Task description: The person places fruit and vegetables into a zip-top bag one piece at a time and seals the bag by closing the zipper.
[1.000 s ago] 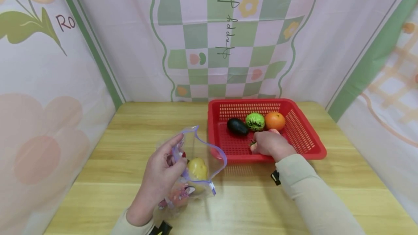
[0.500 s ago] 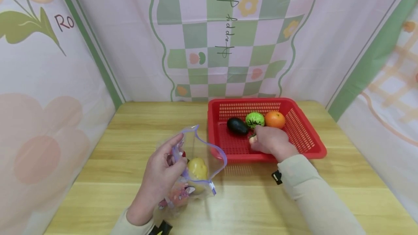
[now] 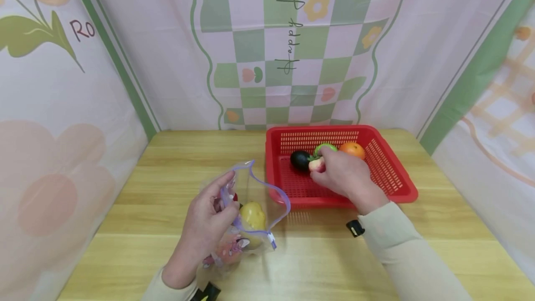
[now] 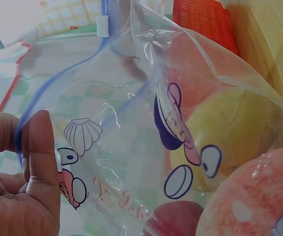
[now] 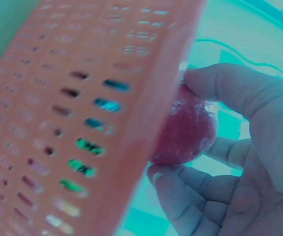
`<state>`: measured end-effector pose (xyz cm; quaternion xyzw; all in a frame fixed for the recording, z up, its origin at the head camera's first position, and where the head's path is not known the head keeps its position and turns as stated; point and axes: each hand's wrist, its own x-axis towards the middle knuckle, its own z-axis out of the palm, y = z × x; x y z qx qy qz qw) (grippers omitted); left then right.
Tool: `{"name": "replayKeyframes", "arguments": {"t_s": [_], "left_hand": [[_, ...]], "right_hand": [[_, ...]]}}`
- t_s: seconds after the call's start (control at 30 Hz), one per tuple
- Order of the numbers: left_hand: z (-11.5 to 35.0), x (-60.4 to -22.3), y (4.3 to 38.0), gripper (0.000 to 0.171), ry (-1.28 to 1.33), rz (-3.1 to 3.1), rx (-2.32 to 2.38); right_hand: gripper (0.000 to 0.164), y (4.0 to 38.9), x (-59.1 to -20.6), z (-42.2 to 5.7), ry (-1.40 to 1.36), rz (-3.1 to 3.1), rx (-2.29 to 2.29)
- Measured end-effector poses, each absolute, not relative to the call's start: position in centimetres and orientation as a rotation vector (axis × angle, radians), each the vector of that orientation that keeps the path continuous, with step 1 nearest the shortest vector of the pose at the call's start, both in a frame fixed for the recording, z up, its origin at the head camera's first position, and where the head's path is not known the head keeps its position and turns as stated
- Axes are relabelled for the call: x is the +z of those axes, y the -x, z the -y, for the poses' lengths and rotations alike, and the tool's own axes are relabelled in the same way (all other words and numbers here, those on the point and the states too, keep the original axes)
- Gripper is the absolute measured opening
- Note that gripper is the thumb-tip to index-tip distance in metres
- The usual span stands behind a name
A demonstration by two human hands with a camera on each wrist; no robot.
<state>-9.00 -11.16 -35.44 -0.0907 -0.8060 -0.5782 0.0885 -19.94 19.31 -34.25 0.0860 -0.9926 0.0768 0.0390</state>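
Observation:
In the head view my left hand (image 3: 206, 222) pinches the edge of a clear zip bag (image 3: 286, 199) with purple trim, its mouth spread wide. Inside lie a yellow fruit (image 4: 225, 132), a speckled pink round fruit (image 4: 249, 196) and a dark red one (image 4: 178, 216). Over the red basket (image 3: 322, 202), my right hand (image 3: 344, 175) grips a cream-and-red peach (image 3: 316, 165) with green leaves. The right wrist view shows thumb and fingers around the peach (image 5: 188, 130), partly hidden behind the basket's wall.
A dark oval fruit (image 3: 300, 160), a green fruit (image 3: 322, 147) and an orange (image 3: 353, 150) sit in the basket, the last two partly covered by my right hand. The wooden table (image 3: 179, 152) meets a patterned curtain (image 3: 175, 82) at the back.
My right hand has raised the peach from the basket's floor and shifted it slightly left and away from me. The left hand and the bag have stayed put.

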Motion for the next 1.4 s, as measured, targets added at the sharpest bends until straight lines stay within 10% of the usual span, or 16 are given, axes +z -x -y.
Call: {"name": "replayKeyframes", "arguments": {"t_s": [1.4], "left_hand": [[11.1, -35.0, 8.7, 0.058, 0.249, 2.403, -1.722]], "right_hand": [[0.056, 12.6, -30.6, -10.5, -0.789, 2.667, 0.455]]}}
